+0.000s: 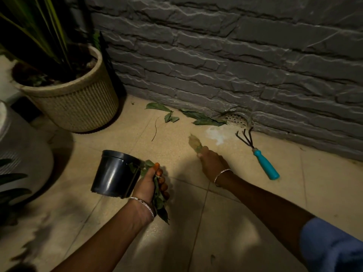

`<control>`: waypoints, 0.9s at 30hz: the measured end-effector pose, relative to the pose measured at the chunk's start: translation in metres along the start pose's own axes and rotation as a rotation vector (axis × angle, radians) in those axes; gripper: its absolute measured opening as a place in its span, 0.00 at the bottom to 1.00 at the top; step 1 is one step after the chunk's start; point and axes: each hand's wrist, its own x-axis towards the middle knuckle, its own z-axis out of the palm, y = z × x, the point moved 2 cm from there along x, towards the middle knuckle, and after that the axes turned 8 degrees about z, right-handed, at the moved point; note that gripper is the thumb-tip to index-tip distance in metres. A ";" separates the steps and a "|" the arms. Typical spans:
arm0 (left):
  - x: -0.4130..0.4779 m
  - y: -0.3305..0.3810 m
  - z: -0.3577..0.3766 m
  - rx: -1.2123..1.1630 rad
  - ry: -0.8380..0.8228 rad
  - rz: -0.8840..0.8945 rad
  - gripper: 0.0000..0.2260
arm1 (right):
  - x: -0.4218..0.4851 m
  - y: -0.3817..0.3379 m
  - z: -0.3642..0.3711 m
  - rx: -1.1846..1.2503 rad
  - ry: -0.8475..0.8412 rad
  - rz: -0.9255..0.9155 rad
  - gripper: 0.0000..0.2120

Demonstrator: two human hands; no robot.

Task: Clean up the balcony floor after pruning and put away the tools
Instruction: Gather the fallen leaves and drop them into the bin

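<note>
Two hands work low over the beige tiled floor (225,228). Our left hand (150,186) curls its fingers round a bunch of cut leaves (160,201) and lies against a black plastic pot (114,173); we cannot tell whether it also grips the pot. Our right hand (211,162) pinches a pale dry leaf (194,141) at the fingertips. Loose leaves (204,118) lie along the foot of the grey stone wall (235,55), reaching the perforated drain cover (236,119); a thin twig (155,130) lies nearer us. A teal-handled hand rake (266,166) lies right of the drain, tines toward the wall. A ribbed planter (78,107) stands in the left corner, with a white pot (25,146) nearer us.
</note>
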 end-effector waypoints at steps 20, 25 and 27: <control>-0.025 0.002 0.055 -0.081 -0.128 -0.031 0.16 | -0.107 0.043 -0.145 1.918 0.093 0.617 0.13; -0.029 0.011 0.094 -0.144 -0.209 -0.026 0.17 | -0.108 0.052 -0.194 2.191 0.091 0.445 0.11; -0.032 0.018 0.110 -0.168 -0.237 -0.015 0.18 | -0.110 0.056 -0.207 2.249 0.133 0.434 0.12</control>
